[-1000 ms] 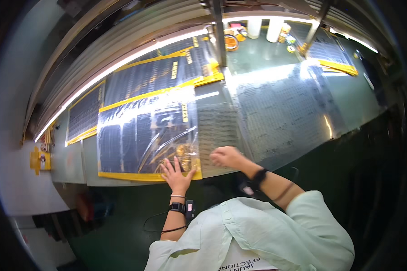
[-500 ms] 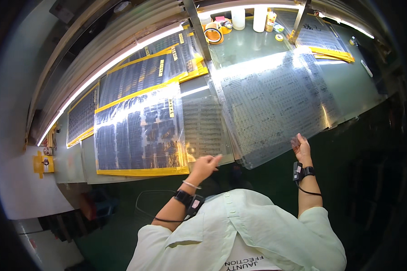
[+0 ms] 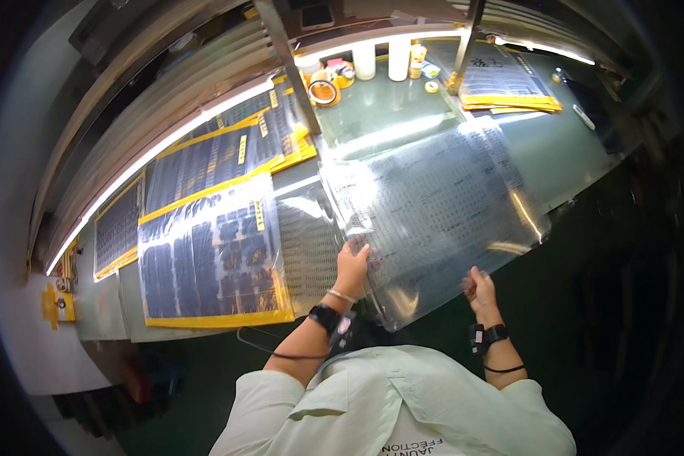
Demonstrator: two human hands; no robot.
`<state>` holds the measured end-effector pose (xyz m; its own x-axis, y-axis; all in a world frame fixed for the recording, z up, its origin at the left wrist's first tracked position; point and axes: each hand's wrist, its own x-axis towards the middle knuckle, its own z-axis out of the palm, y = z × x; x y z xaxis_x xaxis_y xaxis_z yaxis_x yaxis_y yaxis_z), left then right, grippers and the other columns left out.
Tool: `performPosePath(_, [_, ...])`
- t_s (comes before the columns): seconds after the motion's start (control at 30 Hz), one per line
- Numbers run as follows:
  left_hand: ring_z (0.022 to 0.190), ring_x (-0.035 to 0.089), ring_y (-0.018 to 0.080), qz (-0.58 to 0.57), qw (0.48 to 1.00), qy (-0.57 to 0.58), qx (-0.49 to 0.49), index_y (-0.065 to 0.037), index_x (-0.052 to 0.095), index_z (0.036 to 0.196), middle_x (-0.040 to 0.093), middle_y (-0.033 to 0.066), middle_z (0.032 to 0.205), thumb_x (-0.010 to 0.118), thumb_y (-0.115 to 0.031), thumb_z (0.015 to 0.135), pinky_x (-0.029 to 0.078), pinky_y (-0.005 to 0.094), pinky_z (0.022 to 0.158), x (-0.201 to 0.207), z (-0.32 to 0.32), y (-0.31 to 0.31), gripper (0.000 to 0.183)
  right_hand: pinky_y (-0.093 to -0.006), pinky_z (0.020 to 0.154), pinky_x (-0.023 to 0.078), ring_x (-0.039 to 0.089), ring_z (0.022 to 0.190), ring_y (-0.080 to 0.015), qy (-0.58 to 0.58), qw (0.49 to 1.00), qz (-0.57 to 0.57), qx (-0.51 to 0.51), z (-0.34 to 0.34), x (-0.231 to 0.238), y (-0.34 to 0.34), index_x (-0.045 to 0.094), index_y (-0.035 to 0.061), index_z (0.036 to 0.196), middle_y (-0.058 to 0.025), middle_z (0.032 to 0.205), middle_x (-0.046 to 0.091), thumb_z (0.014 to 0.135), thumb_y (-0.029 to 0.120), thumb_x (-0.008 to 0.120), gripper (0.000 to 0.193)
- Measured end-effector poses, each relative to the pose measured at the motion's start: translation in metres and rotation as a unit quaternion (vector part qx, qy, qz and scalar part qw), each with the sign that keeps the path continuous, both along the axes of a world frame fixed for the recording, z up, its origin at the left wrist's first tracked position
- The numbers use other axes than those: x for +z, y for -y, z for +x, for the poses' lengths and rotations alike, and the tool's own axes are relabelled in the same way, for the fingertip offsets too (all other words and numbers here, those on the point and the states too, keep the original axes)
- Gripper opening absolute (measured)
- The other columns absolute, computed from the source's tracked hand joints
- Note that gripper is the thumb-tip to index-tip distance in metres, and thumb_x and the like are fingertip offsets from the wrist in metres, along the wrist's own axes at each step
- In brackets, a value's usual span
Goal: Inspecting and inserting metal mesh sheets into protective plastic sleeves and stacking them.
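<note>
A large clear sheet [image 3: 441,197] with rows of small dark print lies across the middle of the table, its front edge overhanging. At its left edge, my left hand [image 3: 353,267] is closed with the thumb on top, gripping the sheet. My right hand [image 3: 480,292] is by the front edge, fingers curled in; no object shows in them. Beside my left hand lies another patterned sheet [image 3: 305,247], partly under the clear one. Left of that is a shiny dark film panel [image 3: 205,254] bordered with yellow tape.
More yellow-edged panels [image 3: 205,161] are stacked behind at left, and others [image 3: 505,80] at back right. Tape rolls [image 3: 323,92], white bottles [image 3: 398,59] and a yellow bottle [image 3: 416,59] stand at the back. A metal post [image 3: 287,64] rises behind the sheet's left side.
My left hand has moved forward onto the clear sheet's left edge. The fingers of my right hand have curled in. The sheet appears slid slightly toward me, and the view has shifted.
</note>
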<state>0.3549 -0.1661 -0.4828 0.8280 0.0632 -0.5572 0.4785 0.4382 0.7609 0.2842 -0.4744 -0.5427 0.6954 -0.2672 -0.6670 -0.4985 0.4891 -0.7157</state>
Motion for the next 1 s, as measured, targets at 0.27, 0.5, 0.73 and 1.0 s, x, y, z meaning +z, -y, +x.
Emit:
performPosePath(0.27, [0.076, 0.064, 0.0156, 0.146, 0.966, 0.179, -0.118, -0.005, 0.051, 0.117, 0.064, 0.0129, 0.092, 0.046, 0.000, 0.087, 0.052, 0.0231, 0.065, 0.066, 0.023, -0.031, 0.031, -0.0268, 0.066, 0.050, 0.062, 0.079, -0.0163, 0.113, 0.953, 0.242, -0.144, 0.005, -0.010, 0.058, 0.059, 0.0082, 0.090, -0.0031, 0.084, 0.063, 0.081, 0.031, 0.061, 0.024])
performPosePath(0.5, [0.079, 0.064, 0.0231, 0.140, 0.973, 0.042, -0.178, -0.003, 0.044, 0.123, 0.062, 0.0175, 0.096, 0.050, -0.012, 0.088, 0.054, 0.0330, 0.071, 0.087, -0.016, -0.209, 0.037, -0.0448, 0.085, 0.045, 0.054, 0.102, -0.0359, 0.076, 0.961, 0.207, 0.164, -0.001, 0.013, 0.135, 0.025, 0.0068, 0.135, -0.0255, 0.117, 0.049, 0.082, 0.053, 0.048, 0.074])
performPosePath(0.73, [0.082, 0.062, 0.0266, 0.128, 0.971, -0.106, -0.170, 0.003, 0.044, 0.114, 0.060, 0.0154, 0.095, 0.055, -0.014, 0.086, 0.053, 0.0386, 0.070, -0.015, -0.056, -0.275, 0.034, -0.0457, 0.075, 0.050, 0.060, 0.088, -0.0362, -0.070, 0.886, 0.119, 0.444, 0.062, 0.042, 0.050, 0.033, 0.0038, 0.128, -0.0270, 0.107, 0.054, 0.085, 0.025, 0.053, 0.053])
performPosePath(1.0, [0.069, 0.059, 0.0243, 0.534, 0.839, -0.048, 0.096, -0.004, 0.057, 0.082, 0.059, 0.0088, 0.073, 0.062, -0.026, 0.080, 0.047, 0.0356, 0.057, -0.021, -0.089, -0.277, 0.023, -0.0294, 0.062, 0.050, 0.059, 0.070, -0.0182, 0.077, 0.944, 0.001, 0.322, 0.065, 0.085, 0.044, 0.044, -0.0023, 0.121, -0.0106, 0.096, 0.059, 0.081, -0.001, 0.046, 0.040])
